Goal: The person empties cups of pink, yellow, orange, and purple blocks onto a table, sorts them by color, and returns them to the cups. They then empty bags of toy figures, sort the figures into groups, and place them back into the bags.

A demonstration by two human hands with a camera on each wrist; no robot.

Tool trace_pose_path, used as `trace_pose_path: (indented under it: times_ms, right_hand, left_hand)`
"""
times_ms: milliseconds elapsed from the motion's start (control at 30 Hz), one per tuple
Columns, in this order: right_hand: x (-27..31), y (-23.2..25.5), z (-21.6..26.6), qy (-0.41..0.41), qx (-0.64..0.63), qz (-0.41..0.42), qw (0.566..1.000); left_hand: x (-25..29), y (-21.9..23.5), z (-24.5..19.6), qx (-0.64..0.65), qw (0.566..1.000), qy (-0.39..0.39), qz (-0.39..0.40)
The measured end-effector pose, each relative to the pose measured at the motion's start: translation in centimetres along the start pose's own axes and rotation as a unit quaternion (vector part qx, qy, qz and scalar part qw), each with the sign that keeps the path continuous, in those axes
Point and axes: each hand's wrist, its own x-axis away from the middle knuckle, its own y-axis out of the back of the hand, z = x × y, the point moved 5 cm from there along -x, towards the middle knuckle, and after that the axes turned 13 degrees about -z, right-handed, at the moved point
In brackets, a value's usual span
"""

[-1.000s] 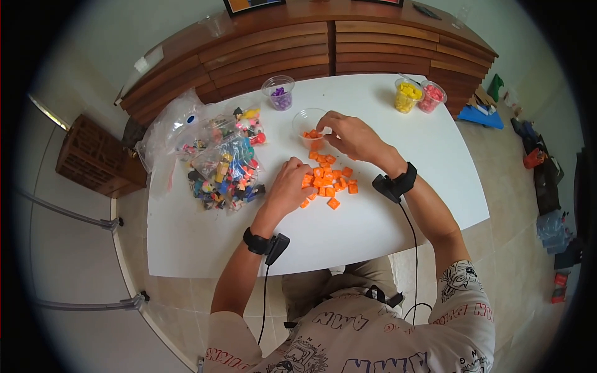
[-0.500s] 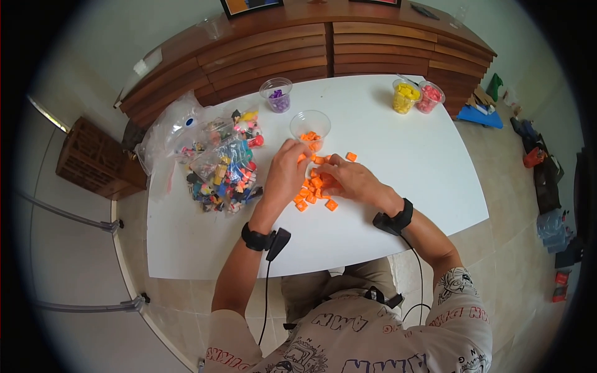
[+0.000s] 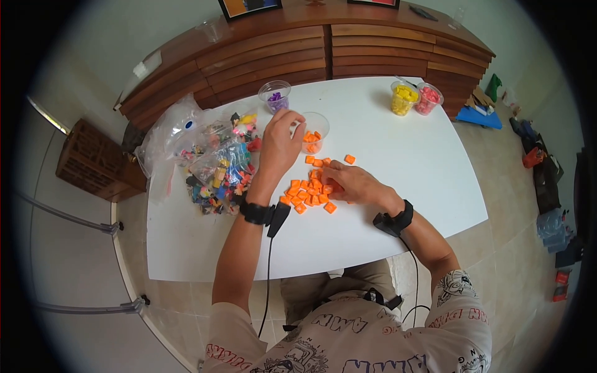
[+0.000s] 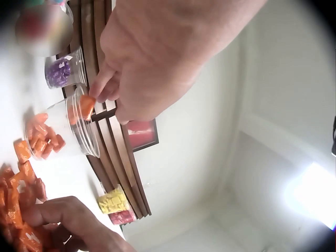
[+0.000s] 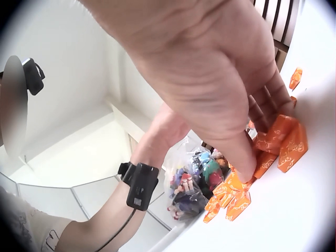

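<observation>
At the near rim of a clear plastic cup [image 3: 318,127], my left hand [image 3: 281,140] has its fingertips on an orange wrapped candy [image 4: 87,106], just inside the rim in the left wrist view. More orange candies [image 4: 44,137] lie in the bottom of that cup. My right hand [image 3: 356,183] is down on a loose pile of square orange candies [image 3: 297,193] on the table. Seen from the right wrist, its thumb and fingers curve around several patterned orange candies [image 5: 281,137]; the fingertips are partly hidden behind them.
A cup of purple pieces [image 3: 275,98] stands behind the left hand. Cups of yellow pieces [image 3: 404,101] and pink pieces [image 3: 428,99] stand at the back right of the white table [image 3: 423,161]. Clear bags of small colourful figures [image 3: 221,168] lie at left.
My left hand has moved from the pile forward to the cup. My right hand has come back from the cup to the pile, where some candies have spread leftward.
</observation>
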Motion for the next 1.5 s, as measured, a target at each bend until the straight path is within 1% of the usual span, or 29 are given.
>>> trace_pose_path:
  times_ms: [33, 100, 133, 200, 233, 300, 333, 367, 400, 433, 467, 500, 567, 633, 733, 767, 833, 967, 1033, 1067, 1133, 1167, 1233, 1267, 1333, 1367, 1433, 1467, 1500]
  right_hand:
    - [0.0, -0.1, -0.1, -0.001, -0.001, 0.0, 1.0]
    - [-0.1, -0.3, 0.0, 0.01, 0.021, -0.005, 1.0]
    - [-0.1, -0.4, 0.2, 0.01, 0.02, -0.006, 1.0]
    - [0.2, -0.2, 0.9, 0.013, 0.108, -0.062, 0.992]
    - [0.2, -0.3, 0.9, 0.013, 0.107, -0.061, 0.992]
    - [0.0, -0.2, 0.5, 0.003, 0.117, -0.074, 0.99]
    - [-0.1, 0.3, 0.4, 0.004, 0.118, -0.074, 0.99]
    - [-0.2, 0.9, 0.1, -0.014, 0.073, -0.052, 0.996]
    - [-0.2, 1.3, -0.2, -0.031, 0.028, -0.032, 0.999]
    - [-0.2, 1.6, -0.6, -0.031, 0.029, -0.031, 0.999]
    - [-0.1, 2.1, -1.0, -0.05, 0.034, -0.048, 0.997]
    - [-0.1, 2.5, -1.5, -0.069, 0.039, -0.066, 0.995]
    - [0.1, 2.7, -2.0, -0.073, 0.042, -0.064, 0.994]
    - [0.1, 2.7, -2.3, -0.079, 0.045, -0.061, 0.994]
    - [0.4, 2.5, -2.0, -0.077, 0.027, -0.06, 0.995]
    - [0.5, 2.3, -1.9, -0.077, 0.027, -0.06, 0.995]
    - [0.5, 1.7, -1.6, -0.061, 0.053, -0.052, 0.995]
    - [0.2, 1.0, -1.4, -0.065, 0.052, -0.024, 0.996]
    - [0.2, 0.9, -1.2, -0.056, 0.028, -0.051, 0.997]
    - [0.2, 0.9, -1.2, -0.055, 0.028, -0.051, 0.997]
    - [0.2, 1.1, -1.1, -0.052, -0.015, -0.063, 0.997]
    - [0.3, 1.0, -1.4, -0.052, -0.015, -0.063, 0.997]
    - [0.3, 1.3, -2.0, -0.05, -0.085, -0.084, 0.992]
    - [0.3, 1.4, -2.2, -0.051, -0.085, -0.084, 0.992]
    - [0.1, 1.3, -3.0, -0.127, -0.184, -0.051, 0.973]
    - [0.0, 1.5, -3.1, -0.126, -0.184, -0.051, 0.974]
    - [-0.4, 2.7, -2.8, -0.085, -0.124, -0.091, 0.984]
    - [-0.8, 3.2, -2.7, -0.084, -0.125, -0.09, 0.985]
    - [-1.5, 4.2, -2.5, -0.052, -0.121, -0.112, 0.985]
  left_hand:
    - [0.7, 0.7, -0.4, 0.0, 1.0, 0.0, 0.001]
    - [2.7, 1.5, -0.2, -0.041, 0.996, 0.063, 0.043]
    - [3.5, 1.9, -0.5, -0.041, 0.996, 0.062, 0.044]
    - [6.2, 1.3, -0.1, -0.092, 0.965, 0.122, 0.214]
    - [7.0, 1.4, -0.1, -0.092, 0.965, 0.123, 0.214]
    - [8.8, 0.7, -0.5, -0.026, 0.97, 0.035, 0.237]
    - [9.5, 0.2, -0.2, -0.023, 0.962, 0.054, 0.265]
    - [10.1, -0.1, -0.2, -0.022, 0.963, 0.054, 0.264]
    - [10.5, -0.5, -0.3, -0.041, 0.967, 0.024, 0.25]
    - [10.6, -0.6, -0.5, -0.06, 0.97, -0.006, 0.237]
    - [10.8, -0.8, -0.3, -0.06, 0.97, -0.005, 0.236]
    - [10.9, -0.9, 0.0, -0.06, 0.97, 0.003, 0.235]
    - [10.7, -1.0, 0.1, -0.06, 0.97, 0.012, 0.235]
    - [10.5, -1.2, 0.4, -0.062, 0.961, 0.034, 0.265]
    - [10.4, -1.0, -0.2, -0.043, 0.967, 0.045, 0.246]
    - [10.5, -1.1, -0.1, -0.043, 0.967, 0.045, 0.247]
    - [10.6, -1.2, -0.3, -0.035, 0.978, 0.014, 0.203]
    - [10.3, -1.3, -0.5, -0.042, 0.974, 0.012, 0.223]
    - [10.1, -1.1, -0.5, -0.026, 0.971, 0.064, 0.227]
    - [10.1, -1.3, 0.1, -0.026, 0.972, 0.064, 0.226]
    - [10.2, -2.0, 1.1, -0.038, 0.966, 0.054, 0.248]
    - [10.4, -2.0, 1.2, -0.038, 0.966, 0.054, 0.248]
    - [10.4, -1.9, 1.0, -0.029, 0.973, 0.037, 0.227]
    - [10.3, -2.0, 1.0, -0.028, 0.973, 0.036, 0.227]
    - [10.2, -2.3, 1.2, -0.03, 0.965, 0.041, 0.258]
    - [10.2, -2.4, 1.3, -0.03, 0.965, 0.041, 0.257]
    - [10.1, -2.5, 1.5, -0.017, 0.967, 0.051, 0.25]
    - [10.2, -2.5, 1.6, -0.018, 0.967, 0.052, 0.249]
    - [10.2, -2.5, 1.7, -0.014, 0.967, 0.046, 0.25]
